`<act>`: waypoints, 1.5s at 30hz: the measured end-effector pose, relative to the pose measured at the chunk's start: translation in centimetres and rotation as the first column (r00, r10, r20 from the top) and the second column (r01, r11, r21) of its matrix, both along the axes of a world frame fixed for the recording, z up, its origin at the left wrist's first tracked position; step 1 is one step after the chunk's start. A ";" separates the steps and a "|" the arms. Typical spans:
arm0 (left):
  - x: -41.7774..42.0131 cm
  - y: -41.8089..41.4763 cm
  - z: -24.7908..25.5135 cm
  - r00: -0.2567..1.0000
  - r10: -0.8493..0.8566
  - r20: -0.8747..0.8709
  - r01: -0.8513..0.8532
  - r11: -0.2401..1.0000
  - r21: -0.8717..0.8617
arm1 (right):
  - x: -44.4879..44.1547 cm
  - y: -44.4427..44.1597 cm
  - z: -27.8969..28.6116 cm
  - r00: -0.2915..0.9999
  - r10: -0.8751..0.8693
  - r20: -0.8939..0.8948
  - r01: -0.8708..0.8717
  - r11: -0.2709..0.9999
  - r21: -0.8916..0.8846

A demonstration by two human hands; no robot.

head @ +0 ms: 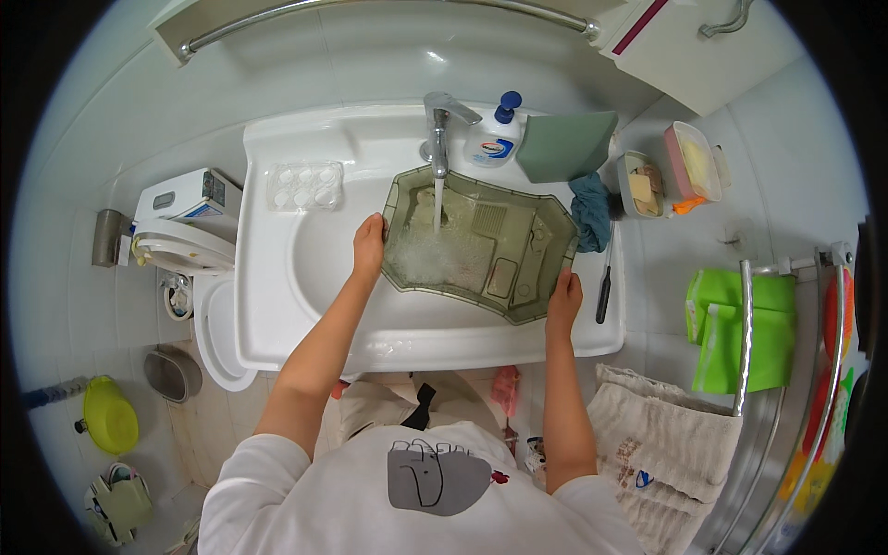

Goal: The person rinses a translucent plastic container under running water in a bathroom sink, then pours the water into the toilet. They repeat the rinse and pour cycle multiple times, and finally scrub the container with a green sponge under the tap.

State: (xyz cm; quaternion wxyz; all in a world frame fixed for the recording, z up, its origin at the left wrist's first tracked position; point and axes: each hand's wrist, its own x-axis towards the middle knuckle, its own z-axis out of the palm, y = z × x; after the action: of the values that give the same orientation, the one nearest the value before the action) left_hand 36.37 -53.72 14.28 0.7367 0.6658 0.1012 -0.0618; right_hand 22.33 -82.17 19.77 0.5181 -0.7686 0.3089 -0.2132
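My left hand (369, 244) grips the left edge of a translucent green plastic tank or tub (510, 277), and my right hand (565, 300) grips its lower right edge. The tub is tilted over the white washbasin (326, 277). Water (438, 205) runs from the chrome faucet (440, 139) into its left part, where it foams. The tub has moulded ridges and outlines in its floor. Behind it stand a white soap pump bottle with a blue head (494, 142) and a dull green panel (565, 146). A dark blue-green cloth (590, 211) lies at its right.
A clear blister tray (305, 186) sits on the left of the basin top. At the right lies a black-handled tool (605, 295), with wall-mounted soap boxes (642, 186) above. A green cloth (746, 329) and a beige towel (666, 444) hang from rails at the right.
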 end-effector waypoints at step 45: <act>-8.5 7.6 10.8 0.881 0.455 0.131 -0.471 0.868 0.157 | 12.6 7.8 -8.4 0.898 0.421 -0.130 -0.256 0.739 0.623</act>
State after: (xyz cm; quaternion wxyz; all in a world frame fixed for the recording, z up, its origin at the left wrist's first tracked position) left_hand 27.86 -46.16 25.11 0.6688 0.6894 0.2302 0.1562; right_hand 34.96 -74.32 11.37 0.7158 -0.6329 0.2790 0.0961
